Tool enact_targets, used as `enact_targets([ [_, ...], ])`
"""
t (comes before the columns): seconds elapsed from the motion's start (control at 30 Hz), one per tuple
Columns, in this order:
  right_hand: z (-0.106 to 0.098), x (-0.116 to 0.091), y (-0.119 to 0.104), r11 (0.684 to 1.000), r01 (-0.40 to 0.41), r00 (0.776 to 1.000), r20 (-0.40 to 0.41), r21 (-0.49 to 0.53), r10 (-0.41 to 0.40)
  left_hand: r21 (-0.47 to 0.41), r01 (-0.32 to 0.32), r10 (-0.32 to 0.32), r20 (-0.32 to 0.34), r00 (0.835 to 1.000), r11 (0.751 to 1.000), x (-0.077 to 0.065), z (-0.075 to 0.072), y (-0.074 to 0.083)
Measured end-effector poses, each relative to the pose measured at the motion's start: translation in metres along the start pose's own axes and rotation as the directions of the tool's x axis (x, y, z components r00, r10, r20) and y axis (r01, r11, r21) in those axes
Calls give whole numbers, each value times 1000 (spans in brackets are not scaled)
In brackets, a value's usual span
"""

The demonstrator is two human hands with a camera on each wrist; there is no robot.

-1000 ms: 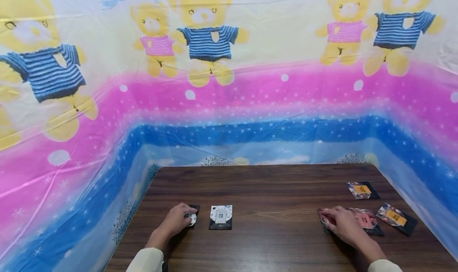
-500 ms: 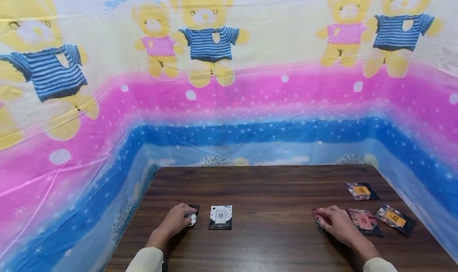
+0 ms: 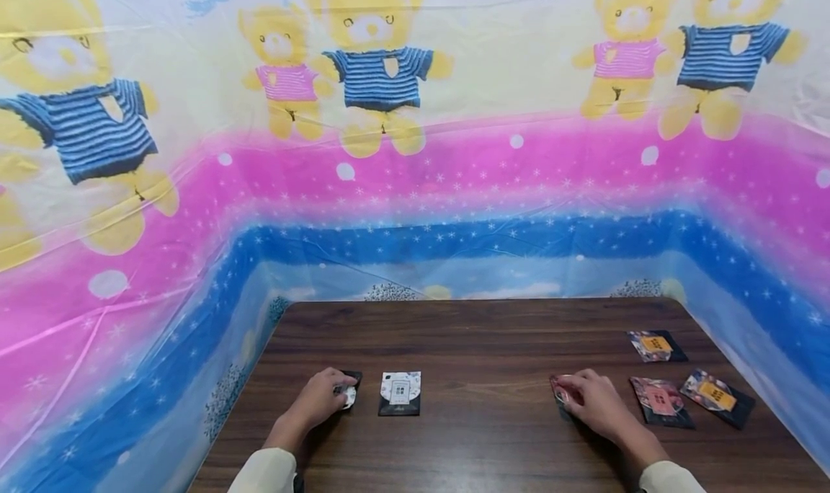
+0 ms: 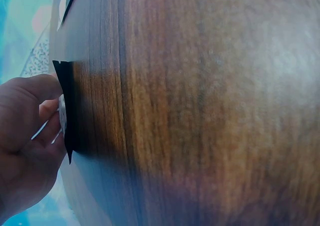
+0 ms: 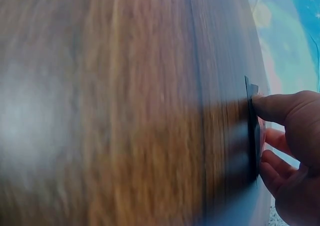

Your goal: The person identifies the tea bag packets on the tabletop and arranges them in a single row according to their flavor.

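Observation:
In the head view, my left hand (image 3: 316,401) holds a small flat sachet (image 3: 351,397), white and black, at the left of the table. Thumb and fingers rest on its face, and the left wrist view shows the sachet's dark edge (image 4: 69,111) close along the wood. Just right of it lies a second white-and-black sachet (image 3: 400,392). On the right side, my right hand (image 3: 598,404) grips a red-and-black sachet (image 3: 561,385), partly hidden under the fingers. From the right wrist, its dark back (image 5: 253,136) shows close over the tabletop, thumb at one end and fingers at the other.
Right of my right hand lies another red-and-black sachet (image 3: 661,401). Beside it is a tilted sachet with an orange label (image 3: 718,398), and a similar one (image 3: 655,345) sits farther back. A printed bear cloth (image 3: 415,248) surrounds the dark wooden table (image 3: 480,334).
My right hand has slid leftward with its red-and-black sachet, leaving a gap to the other red-and-black one. My left hand has stayed in place.

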State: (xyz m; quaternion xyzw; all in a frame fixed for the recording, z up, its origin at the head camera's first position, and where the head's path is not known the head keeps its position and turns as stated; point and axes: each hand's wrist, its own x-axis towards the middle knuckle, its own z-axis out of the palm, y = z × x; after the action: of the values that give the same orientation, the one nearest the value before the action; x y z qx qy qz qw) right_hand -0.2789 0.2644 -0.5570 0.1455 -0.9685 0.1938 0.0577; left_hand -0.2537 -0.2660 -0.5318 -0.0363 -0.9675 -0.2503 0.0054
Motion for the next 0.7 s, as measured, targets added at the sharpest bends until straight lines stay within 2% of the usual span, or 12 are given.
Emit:
enact_targets([
  [0.3,7,4,-11,1000,18,1000,-3,9,-18,-9,53,-53,16,998,999,5,2,-1],
  [0.7,13,9,-24,1000,16,1000,1,-12,-16,0,63,-63,25,998,998,4,2,0],
])
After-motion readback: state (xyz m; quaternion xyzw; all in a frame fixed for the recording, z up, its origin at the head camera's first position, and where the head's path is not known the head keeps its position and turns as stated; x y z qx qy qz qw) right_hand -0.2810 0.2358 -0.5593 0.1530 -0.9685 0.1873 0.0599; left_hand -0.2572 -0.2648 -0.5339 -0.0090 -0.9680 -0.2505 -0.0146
